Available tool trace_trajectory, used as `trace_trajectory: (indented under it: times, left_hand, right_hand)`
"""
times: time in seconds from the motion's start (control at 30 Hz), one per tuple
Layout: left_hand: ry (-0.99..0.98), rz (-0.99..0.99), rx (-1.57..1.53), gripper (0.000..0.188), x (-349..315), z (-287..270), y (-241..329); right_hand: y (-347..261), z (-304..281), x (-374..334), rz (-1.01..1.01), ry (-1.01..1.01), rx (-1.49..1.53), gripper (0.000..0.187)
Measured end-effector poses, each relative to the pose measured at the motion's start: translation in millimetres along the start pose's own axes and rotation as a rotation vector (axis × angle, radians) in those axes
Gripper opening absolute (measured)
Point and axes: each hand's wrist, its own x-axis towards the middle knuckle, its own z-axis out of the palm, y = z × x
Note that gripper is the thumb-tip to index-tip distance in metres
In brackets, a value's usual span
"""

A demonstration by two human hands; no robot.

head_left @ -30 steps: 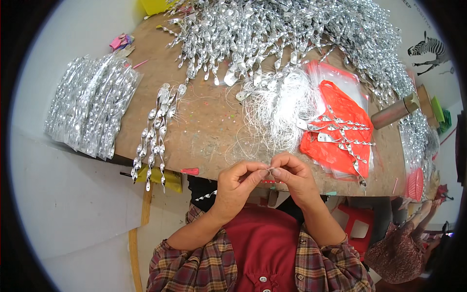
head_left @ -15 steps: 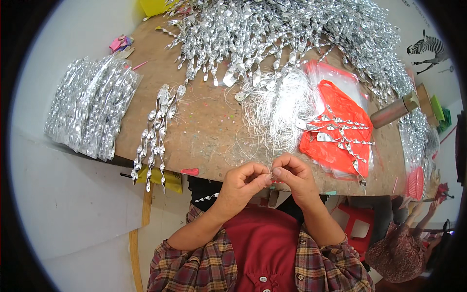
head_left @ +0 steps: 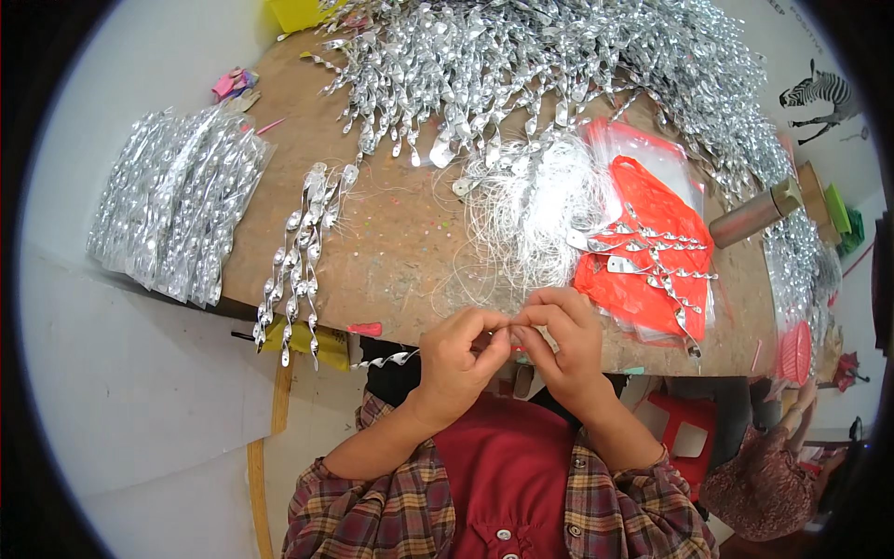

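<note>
My left hand (head_left: 459, 363) and my right hand (head_left: 566, 347) meet fingertip to fingertip at the table's front edge, both pinched closed. A twisted silver strip (head_left: 384, 361) sticks out to the left from behind my left hand, which appears to hold it; its other end is hidden. Whatever lies between the touching fingertips is too small to make out. Just beyond my hands spreads a tangled heap of thin white string (head_left: 540, 219). To its right, several twisted silver strips (head_left: 652, 244) lie across a red plastic bag (head_left: 601, 279).
A big pile of silver spirals (head_left: 521, 65) covers the table's far side. Bagged spirals (head_left: 177, 205) stand at the left; a loose bunch (head_left: 303, 252) overhangs the front edge. A metal flask (head_left: 750, 216) lies tilted at right, near a pink basket (head_left: 794, 354). Another person (head_left: 764, 480) sits at lower right.
The silver strip beside my left hand has risen and sticks out further left. Both hands have shifted slightly, their fingertips still together.
</note>
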Motion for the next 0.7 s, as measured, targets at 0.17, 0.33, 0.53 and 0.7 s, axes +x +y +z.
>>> trace_trajectory:
  times: [0.17,0.33,0.53,0.7]
  left_hand:
    - [-0.174,-0.413,-0.680,0.013,8.0,-10.6,8.0]
    - [-0.244,-0.502,-0.830,0.013,12.7,-17.9,11.1]
    - [-0.266,-0.440,-0.794,0.009,12.9,-21.5,18.2]
    - [-0.279,-0.437,-0.783,0.009,13.2,-20.9,20.1]
  right_hand:
    - [1.1,4.7,-6.3,0.056,0.134,0.259,0.012]
    - [3.7,2.8,-9.0,-0.010,0.118,0.240,0.011]
    - [9.4,1.9,-12.2,0.138,0.096,0.378,0.012]
    - [10.7,6.1,-11.6,0.152,0.019,0.360,0.014]
